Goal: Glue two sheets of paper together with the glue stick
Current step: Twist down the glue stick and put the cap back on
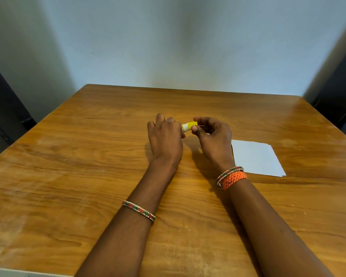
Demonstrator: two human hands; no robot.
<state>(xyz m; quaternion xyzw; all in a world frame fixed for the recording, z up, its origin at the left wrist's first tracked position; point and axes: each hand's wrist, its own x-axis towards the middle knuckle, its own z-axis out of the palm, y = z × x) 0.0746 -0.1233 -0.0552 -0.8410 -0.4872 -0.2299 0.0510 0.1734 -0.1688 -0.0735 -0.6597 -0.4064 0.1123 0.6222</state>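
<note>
A small glue stick (188, 126) with a white body and a yellow cap lies sideways between my two hands, above the middle of the wooden table (88, 176). My left hand (165, 138) grips its white body, mostly hiding it. My right hand (212, 136) pinches the yellow cap with thumb and fingers. White paper sheets (257, 156) lie flat in a stack on the table to the right of my right wrist; a second sheet's edge peeks out at the stack's lower right corner.
A pale wall rises just behind the table's far edge. Dark furniture (340, 92) stands at the right, and more dark shapes at the left beyond the table's edge. Bangles and an orange thread band sit on my wrists.
</note>
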